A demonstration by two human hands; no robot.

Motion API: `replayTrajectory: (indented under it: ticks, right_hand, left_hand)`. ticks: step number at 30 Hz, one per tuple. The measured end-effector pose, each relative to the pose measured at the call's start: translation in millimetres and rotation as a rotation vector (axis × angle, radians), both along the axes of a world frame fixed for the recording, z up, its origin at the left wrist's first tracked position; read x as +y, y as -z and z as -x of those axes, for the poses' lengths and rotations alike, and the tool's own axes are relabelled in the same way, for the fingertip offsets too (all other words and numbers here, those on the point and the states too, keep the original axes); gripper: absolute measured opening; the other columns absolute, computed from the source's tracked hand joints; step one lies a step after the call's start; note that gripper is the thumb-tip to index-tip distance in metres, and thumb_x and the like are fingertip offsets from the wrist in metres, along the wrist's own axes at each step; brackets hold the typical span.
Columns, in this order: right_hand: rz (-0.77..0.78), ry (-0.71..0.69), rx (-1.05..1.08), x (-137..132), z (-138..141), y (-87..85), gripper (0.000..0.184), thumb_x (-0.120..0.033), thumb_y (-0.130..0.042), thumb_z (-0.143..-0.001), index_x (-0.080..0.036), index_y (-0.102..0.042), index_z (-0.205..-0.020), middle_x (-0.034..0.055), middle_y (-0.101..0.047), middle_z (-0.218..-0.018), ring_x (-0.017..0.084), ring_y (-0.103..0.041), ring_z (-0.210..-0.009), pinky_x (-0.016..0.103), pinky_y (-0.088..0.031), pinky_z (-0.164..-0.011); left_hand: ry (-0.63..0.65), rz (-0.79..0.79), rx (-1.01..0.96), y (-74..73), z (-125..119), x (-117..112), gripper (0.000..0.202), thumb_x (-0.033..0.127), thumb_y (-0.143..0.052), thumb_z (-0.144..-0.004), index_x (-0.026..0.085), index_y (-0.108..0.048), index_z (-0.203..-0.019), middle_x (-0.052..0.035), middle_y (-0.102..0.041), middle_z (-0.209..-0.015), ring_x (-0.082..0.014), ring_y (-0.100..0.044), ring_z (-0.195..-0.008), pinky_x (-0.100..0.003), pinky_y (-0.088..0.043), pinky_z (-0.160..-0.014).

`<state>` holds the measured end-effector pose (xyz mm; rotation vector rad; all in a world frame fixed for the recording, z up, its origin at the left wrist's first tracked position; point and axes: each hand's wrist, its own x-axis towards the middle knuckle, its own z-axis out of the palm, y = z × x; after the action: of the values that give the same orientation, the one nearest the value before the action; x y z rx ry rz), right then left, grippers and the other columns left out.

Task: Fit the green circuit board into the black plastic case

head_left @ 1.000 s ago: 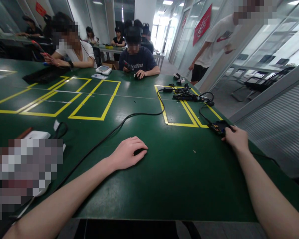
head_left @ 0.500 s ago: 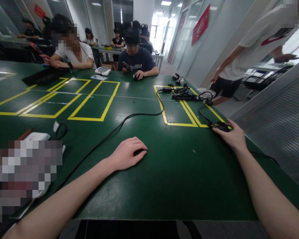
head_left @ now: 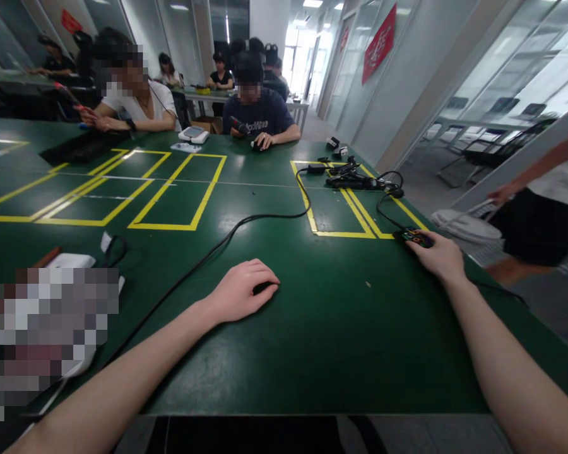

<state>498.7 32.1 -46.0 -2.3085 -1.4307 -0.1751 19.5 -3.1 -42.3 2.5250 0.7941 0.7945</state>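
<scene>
My left hand [head_left: 247,289] rests palm down on the green table, its fingers curved together and the thumb alongside. A dark patch shows between thumb and fingers; whether it is an object or shadow I cannot make out. Off to the right, my right hand [head_left: 438,255] grips a small black device with coloured markings [head_left: 417,238] between thumb and fingers. The device is at the right table edge, by the yellow tape. A black cable runs from near it to a heap of black gear and cables [head_left: 355,180] farther back.
A long black cable [head_left: 239,226] crosses the table beside my left arm. Yellow tape outlines [head_left: 194,222] mark the tabletop [head_left: 312,353]. A white box [head_left: 78,259] lies at left, near a blurred-out area. Two people sit across the table; another stands beyond its right edge.
My right hand has tilted the small device so its coloured face shows, fingers lowered. My left hand stays put. The standing person at right has come nearer, toward the right edge of view.
</scene>
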Motion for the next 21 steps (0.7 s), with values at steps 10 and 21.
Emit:
replayTrajectory:
  ticks: [10,21]
  right_hand:
    - [0.070,-0.263,0.074,1.2,54.0,1.0,0.047,-0.039,-0.070,-0.084,-0.018,-0.074,-0.126,0.0136,-0.078,-0.113,0.033,-0.073,-0.098,0.044,-0.058,-0.086]
    - [0.081,-1.191,0.198,-54.0,195.6,-6.1,0.038,-0.029,-0.069,-0.092,-0.021,-0.070,-0.130,0.0090,-0.076,-0.115,0.024,-0.075,-0.101,0.033,-0.059,-0.088]
  left_hand:
    - [-0.025,0.009,0.000,0.2,1.9,4.2,0.016,0.022,-0.059,-0.100,0.021,-0.075,-0.100,-0.0049,-0.079,-0.101,-0.0214,-0.072,-0.096,-0.038,-0.059,-0.089]
    - [-0.125,-0.065,-0.088,-2.5,6.9,6.8,0.028,0.031,-0.060,-0.100,0.022,-0.069,-0.125,-0.0107,-0.072,-0.124,-0.0251,-0.067,-0.114,-0.044,-0.056,-0.103]
